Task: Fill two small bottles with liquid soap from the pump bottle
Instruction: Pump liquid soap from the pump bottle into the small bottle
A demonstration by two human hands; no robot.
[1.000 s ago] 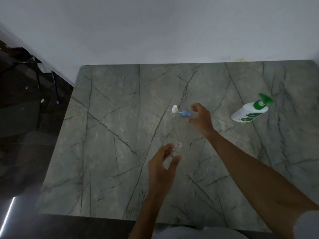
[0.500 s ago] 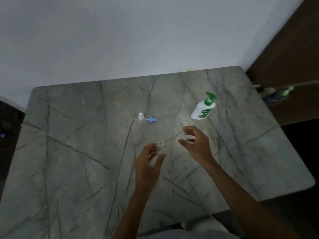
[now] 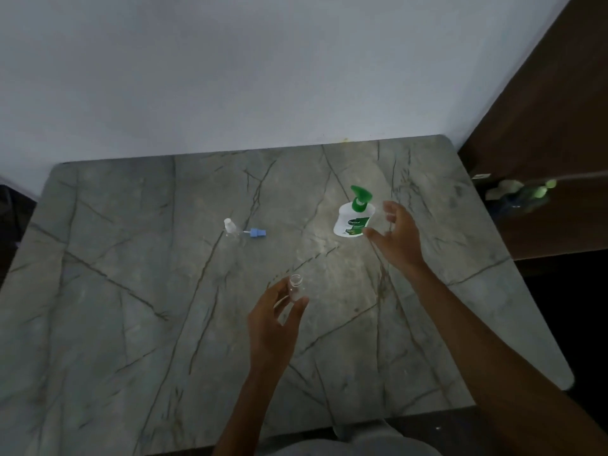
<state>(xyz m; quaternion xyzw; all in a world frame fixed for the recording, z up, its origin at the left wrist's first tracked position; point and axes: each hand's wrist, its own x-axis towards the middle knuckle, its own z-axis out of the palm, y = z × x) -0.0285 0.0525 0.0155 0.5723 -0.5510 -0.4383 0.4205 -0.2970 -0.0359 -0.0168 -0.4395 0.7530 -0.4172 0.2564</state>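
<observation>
My left hand (image 3: 274, 320) holds a small clear bottle (image 3: 295, 286) upright, uncapped, over the middle of the grey marble table (image 3: 131, 291). A white pump bottle (image 3: 353, 217) with a green pump head stands at the back right. My right hand (image 3: 396, 240) hovers just to its right with fingers spread, thumb near the bottle's base, not gripping it. A second small clear bottle (image 3: 230, 227) with a white cap stands at the back centre. A blue spray cap (image 3: 256, 232) with its thin tube lies beside it.
A white wall runs along the table's far edge. A dark wooden panel (image 3: 543, 126) stands to the right, with blurred green and white objects (image 3: 523, 192) next to it. The table's right edge falls away to a dark floor.
My right hand has left the blue cap on the table and swung right to the pump bottle. The left hand keeps its hold on the small bottle. The view has turned to the right.
</observation>
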